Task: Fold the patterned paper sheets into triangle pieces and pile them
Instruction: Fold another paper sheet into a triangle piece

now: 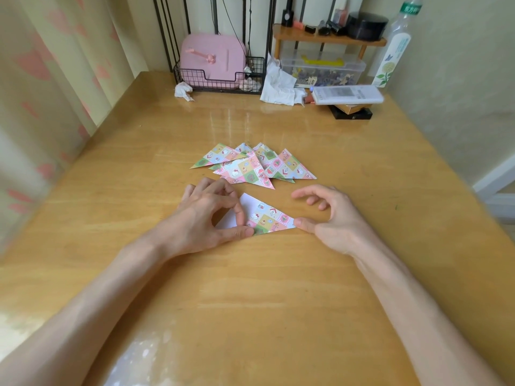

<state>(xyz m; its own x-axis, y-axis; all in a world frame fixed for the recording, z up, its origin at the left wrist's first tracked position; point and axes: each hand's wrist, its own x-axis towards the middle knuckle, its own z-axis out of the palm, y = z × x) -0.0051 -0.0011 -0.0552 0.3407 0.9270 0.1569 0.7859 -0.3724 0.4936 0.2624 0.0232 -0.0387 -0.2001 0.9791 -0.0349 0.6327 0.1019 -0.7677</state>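
Observation:
A patterned paper sheet (269, 218), folded over into a triangle with some of its white back showing, lies on the wooden table (250, 288) in front of me. My left hand (200, 218) pinches its lower left edge between thumb and bent index finger. My right hand (331, 218) presses its thumb on the sheet's right corner, the other fingers loosely curled above the table. Just beyond the sheet is a loose pile of several folded patterned triangles (250, 167), overlapping one another.
Along the table's back edge stand a wire basket with a pink box (214, 65), crumpled tissues (278, 84), a clear plastic box (323, 69), a white remote (347, 94) and a tall bottle (393, 51). A curtain (41, 93) hangs at the left.

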